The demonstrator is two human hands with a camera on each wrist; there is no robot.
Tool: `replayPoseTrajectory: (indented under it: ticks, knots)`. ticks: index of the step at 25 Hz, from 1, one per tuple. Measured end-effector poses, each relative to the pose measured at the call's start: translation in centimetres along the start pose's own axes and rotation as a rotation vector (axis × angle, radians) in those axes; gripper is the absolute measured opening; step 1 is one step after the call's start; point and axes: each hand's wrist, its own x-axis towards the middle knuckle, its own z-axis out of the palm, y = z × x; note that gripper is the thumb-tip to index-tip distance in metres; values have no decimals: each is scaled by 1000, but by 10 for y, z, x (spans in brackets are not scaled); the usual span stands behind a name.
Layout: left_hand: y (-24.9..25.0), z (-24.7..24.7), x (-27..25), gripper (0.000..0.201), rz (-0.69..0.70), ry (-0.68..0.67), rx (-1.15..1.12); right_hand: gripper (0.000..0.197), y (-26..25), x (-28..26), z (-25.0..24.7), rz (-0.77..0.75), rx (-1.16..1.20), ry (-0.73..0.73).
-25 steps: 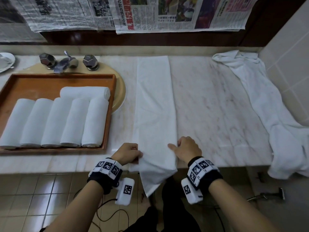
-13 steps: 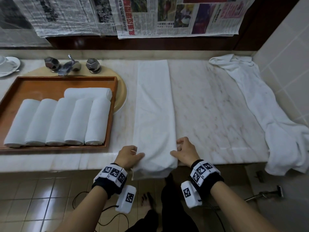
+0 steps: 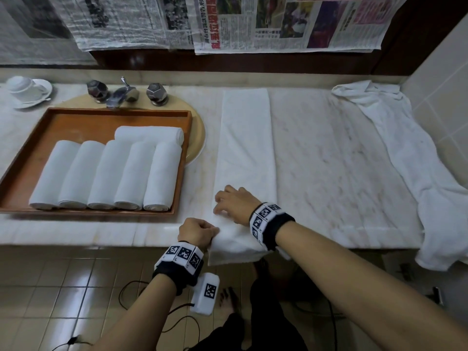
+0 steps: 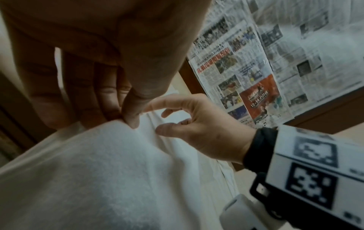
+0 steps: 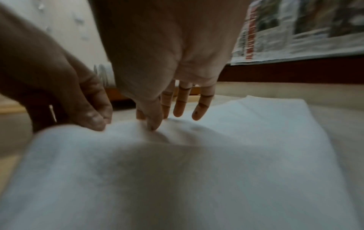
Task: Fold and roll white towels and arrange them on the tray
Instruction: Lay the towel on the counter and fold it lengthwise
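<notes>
Tray (image 3: 76, 117): far left on the surface (image 3: 329, 160), holding six rolled towels (image 3: 103, 173), five side by side and one laid crosswise behind them.
My left hand (image 3: 197, 233): at the near left corner of the folded towel (image 3: 245, 138), fingers curled and thumb pinching the cloth (the left wrist view shows the pinch plainly).
Folded towel: a long white strip running from the back wall to the near edge, its near end draped over the edge.
My right hand (image 3: 234, 205): reaching across onto the strip, just beyond my left, fingers (image 5: 202, 107) spread apart and pressing down, gripping nothing.
Loose towel (image 3: 405, 148): crumpled along the far right, hanging over the edge, not yet folded.
Risk: if I start the roll with only one corner pinched, it could go crooked and end cone-shaped.
Second risk: the overhanging end may drag the strip off its line.
</notes>
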Motion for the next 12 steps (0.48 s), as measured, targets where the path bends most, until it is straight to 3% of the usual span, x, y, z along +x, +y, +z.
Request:
replayPoseTrajectory:
  ticks: [4, 7, 12]
  knots:
    - [-1, -3, -4, 10, -9, -22, -11, 28, 2, 16, -17, -62, -252, -39]
    - [-5, -1, -1, 14, 12, -8, 22, 31, 6, 23, -23, -132, -308, 6]
    - [-12, 5, -5, 14, 54, 10, 84, 32, 19, 32, -23, -71, -355, -64]
